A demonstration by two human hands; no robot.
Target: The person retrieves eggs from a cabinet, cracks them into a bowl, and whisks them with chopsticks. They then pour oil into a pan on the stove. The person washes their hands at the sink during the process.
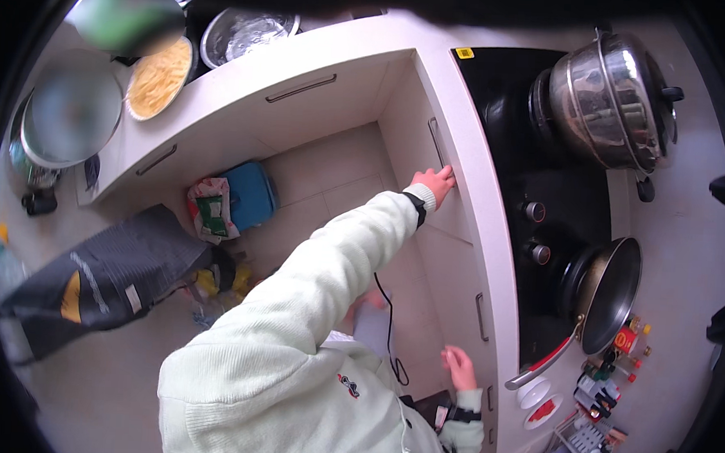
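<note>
My left hand (436,184) reaches to the white cabinet front, its fingertips touching near the lower end of an upright bar handle (434,138); whether they hook it is unclear. My right hand (458,364) is lower down, beside another drawer handle (479,316), with fingers loosely apart and empty. Just right of the counter edge sits a black cooktop (524,112) with two knobs, a steel lidded pot (599,99) and a frying pan (609,297) with a red-trimmed handle.
Left counter holds a plate of pale strips (157,76), a steel bowl (249,36) and large pans (69,109). A blue bin (253,194), a packet (212,206) and a dark grey bag (106,270) lie on the floor. Bottles (631,343) and small dishes (532,391) stand below the frying pan.
</note>
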